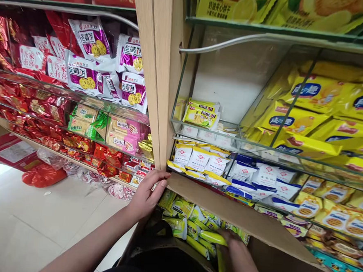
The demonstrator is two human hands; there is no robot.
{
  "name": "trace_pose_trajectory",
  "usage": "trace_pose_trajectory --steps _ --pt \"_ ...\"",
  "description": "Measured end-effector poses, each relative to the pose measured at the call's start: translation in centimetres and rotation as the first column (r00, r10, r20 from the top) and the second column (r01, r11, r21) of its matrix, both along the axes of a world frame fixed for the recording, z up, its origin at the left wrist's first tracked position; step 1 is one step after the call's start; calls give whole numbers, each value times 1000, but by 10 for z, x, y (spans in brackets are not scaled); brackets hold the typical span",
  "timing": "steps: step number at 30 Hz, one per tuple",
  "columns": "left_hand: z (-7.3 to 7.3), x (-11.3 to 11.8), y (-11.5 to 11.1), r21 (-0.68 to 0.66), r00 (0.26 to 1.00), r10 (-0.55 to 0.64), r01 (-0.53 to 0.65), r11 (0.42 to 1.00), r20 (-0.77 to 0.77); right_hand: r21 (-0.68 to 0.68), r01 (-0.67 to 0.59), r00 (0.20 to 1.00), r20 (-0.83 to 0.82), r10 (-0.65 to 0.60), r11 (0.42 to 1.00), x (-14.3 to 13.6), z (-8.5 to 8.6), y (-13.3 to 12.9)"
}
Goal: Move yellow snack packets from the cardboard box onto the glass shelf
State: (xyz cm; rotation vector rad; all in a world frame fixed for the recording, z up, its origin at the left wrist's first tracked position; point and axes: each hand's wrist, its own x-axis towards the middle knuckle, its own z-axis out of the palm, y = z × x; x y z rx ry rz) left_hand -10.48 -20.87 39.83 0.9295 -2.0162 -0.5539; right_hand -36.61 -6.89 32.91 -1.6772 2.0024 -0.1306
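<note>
While left hand (147,195) grips box flap (226,210), right hand (233,248) touches yellow packets (194,227).

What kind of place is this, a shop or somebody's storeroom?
Most likely a snack shop or small grocery: glass shelf bins full of packaged biscuits, and the hands, left hand and right hand, at an open cardboard box of yellow-green snack packets.

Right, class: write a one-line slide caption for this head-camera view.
Left hand grips the cardboard box flap while right hand reaches among yellow-green snack packets beside glass shelves.
</note>
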Motion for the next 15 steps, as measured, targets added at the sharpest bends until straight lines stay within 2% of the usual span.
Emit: trace_pose_trajectory --steps 3,5,6,8,10,12,15 --pt "13 -1 12 -180 1000 -13 9 984 -19 -15 21 985 171 -18 1000 -1 36 14" --pt "30 -7 27 -272 990 -139 131 953 -11 -50 33 954 300 -17 998 4 65 22" --pt "40 -11 35 -245 973 -233 226 943 2 -72 15 934 358 12 997 8 79 23" --pt "58 -23 50 3 900 -434 435 901 29 -131 -36 878 469 94 991 18 103 22" --pt "68 -35 61 284 842 -539 518 807 -5 -205 -24 817 560 138 978 29 119 15" --pt "68 -44 66 438 859 -506 485 757 -77 -250 106 774 629 78 962 40 125 9" --pt "58 -50 64 478 923 -349 384 790 -164 -193 354 662 743 -100 915 53 121 1"
